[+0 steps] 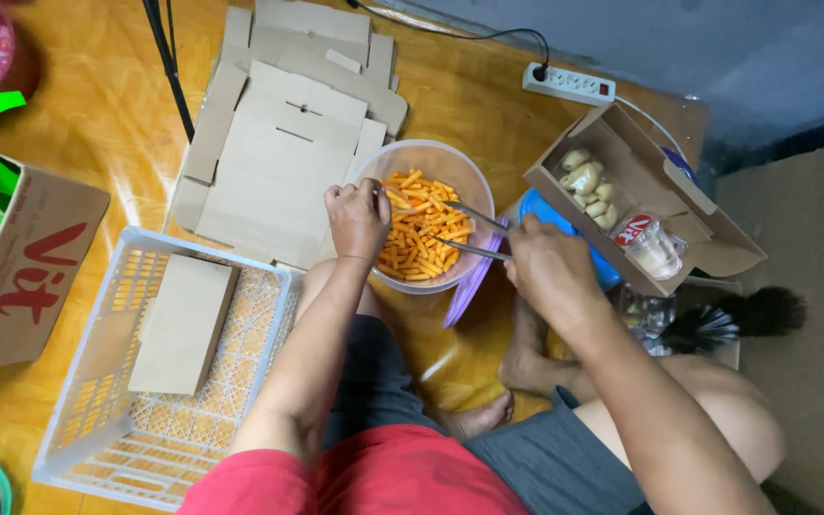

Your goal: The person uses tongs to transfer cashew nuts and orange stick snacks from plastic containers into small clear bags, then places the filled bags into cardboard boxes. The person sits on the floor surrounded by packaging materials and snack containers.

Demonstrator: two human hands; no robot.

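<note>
The bowl (423, 162), clear plastic, sits on the orange floor (97, 114) between the person's knees and a stack of flat cardboard (278, 143). It holds orange snack sticks (420, 229). The left hand (359, 217) rests on the bowl's near-left rim, its grip curled onto the edge. The right hand (550, 272) hovers just right of the bowl, its grip pinching metal tongs (474, 234); the tong arms reach into the sticks, their tips slightly apart among them.

Against the bowl's right side leans a purple lid (469, 286), with a blue container (550, 215) just behind the right hand. Beyond that stands an open carton (708, 229) holding pale dumpling-like pieces (588, 186) and a sealed water cup (648, 243). A dark brush (736, 319) lies near the right knee.

Left of the left arm is a white basket (97, 420) with one closed box (183, 324) lying in it. A larger printed box (21, 267) sits further left. A power strip (569, 84) lies by the wall.
</note>
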